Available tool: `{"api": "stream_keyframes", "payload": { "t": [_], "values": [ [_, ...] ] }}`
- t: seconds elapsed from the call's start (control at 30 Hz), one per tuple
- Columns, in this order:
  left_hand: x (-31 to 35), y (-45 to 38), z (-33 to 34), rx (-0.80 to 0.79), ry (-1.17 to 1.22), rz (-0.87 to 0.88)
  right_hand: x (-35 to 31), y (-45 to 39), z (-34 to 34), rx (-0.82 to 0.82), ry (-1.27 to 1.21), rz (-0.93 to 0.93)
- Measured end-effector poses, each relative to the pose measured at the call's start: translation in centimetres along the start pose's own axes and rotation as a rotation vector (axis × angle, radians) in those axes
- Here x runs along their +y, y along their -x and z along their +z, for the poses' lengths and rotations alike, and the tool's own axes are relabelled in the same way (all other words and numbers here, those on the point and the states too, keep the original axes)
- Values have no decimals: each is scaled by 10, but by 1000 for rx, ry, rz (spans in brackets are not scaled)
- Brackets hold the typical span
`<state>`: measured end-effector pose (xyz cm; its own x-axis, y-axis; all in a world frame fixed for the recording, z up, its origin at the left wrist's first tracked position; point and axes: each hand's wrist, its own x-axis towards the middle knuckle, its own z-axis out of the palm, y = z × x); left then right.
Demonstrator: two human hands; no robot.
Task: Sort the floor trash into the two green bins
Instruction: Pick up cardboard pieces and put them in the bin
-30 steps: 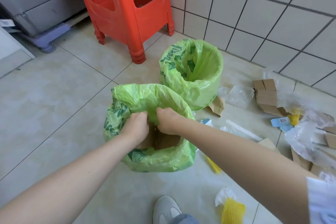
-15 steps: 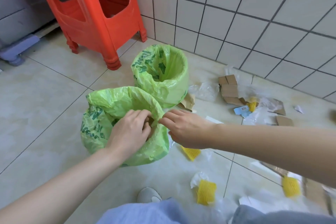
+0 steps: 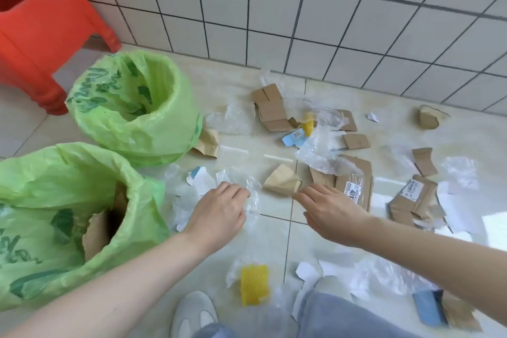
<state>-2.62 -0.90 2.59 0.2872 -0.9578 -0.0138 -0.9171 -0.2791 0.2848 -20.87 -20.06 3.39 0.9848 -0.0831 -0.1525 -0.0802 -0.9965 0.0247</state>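
Now both hands are out of the near bin (image 3: 131,200) and over the floor litter. The left hand (image 3: 219,211), fingers loosely curled, touches a clear plastic scrap (image 3: 247,186); the right hand (image 3: 333,207) reaches flat and empty toward a cardboard piece (image 3: 282,180). Next, I'd say: pinch, lift, choose a bin. The far bin (image 3: 131,107) waits beside the near one.
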Motion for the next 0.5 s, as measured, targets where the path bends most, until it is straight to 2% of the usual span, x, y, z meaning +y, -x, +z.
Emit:
{"api": "stream_keyframes", "payload": {
  "t": [0.17, 0.27, 0.37, 0.5],
  "values": [
    [-12, -40, 31, -88, -121, 95, 26, 24, 57, -37, 5, 184],
    [-17, -57, 42, -127, -211, 82, 37, 25, 80, -112, 32, 321],
    [-12, -68, 58, -157, -260, 85, 48, 22, 99, -187, 48, 517],
    [1, -84, 79, -211, -273, 216, 61, 11, 107, -212, -49, 819]
  ]
}}
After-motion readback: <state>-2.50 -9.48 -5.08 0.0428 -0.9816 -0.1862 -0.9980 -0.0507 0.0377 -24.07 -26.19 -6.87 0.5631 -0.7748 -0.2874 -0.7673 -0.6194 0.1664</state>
